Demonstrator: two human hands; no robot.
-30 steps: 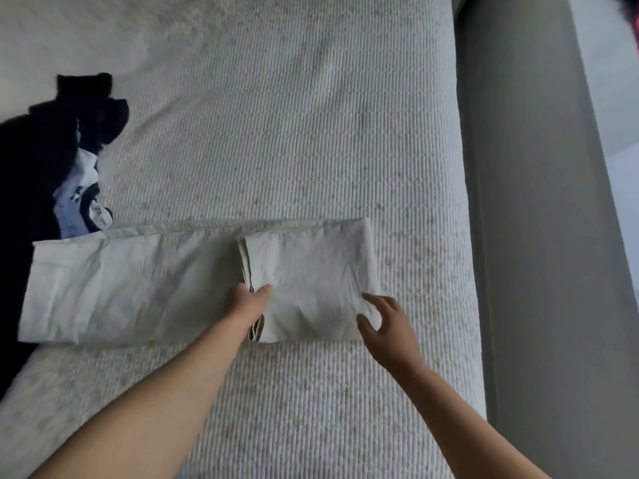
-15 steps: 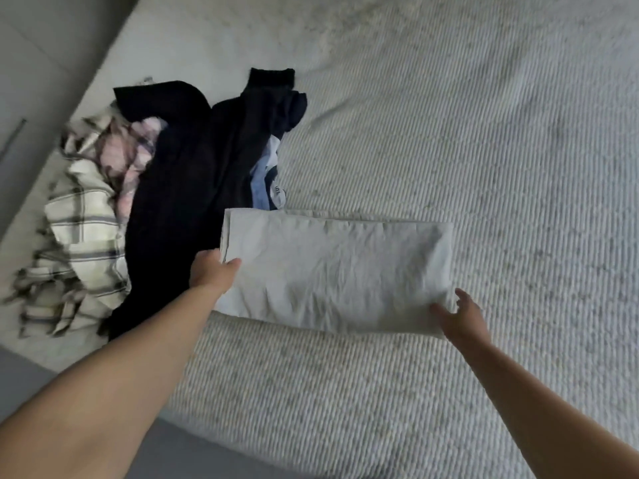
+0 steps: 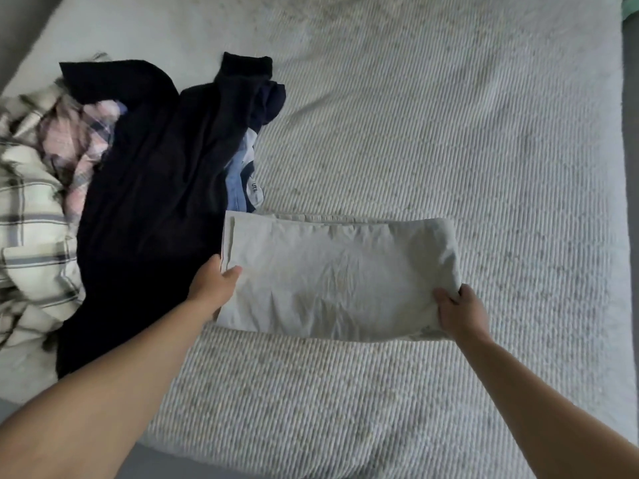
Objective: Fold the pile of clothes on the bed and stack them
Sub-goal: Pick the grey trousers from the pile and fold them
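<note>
Folded pale grey cotton garment (image 3: 332,278) lies on ribbed white bed cover (image 3: 449,150), near front edge. Left hand (image 3: 211,288) pinches its left edge, thumb on top; right hand (image 3: 460,312) grips right corner w/ curled fingers. Unfolded pile just left: black sweater (image 3: 152,202), cream plaid cloth (image 3: 27,216), pink plaid shirt (image 3: 79,146).

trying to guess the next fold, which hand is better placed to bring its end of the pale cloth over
Probably the right hand: its fingers already curl round the bunched right end of the pale folded cloth. The left hand only holds the left edge against the dark garment, so it suits anchoring.
</note>
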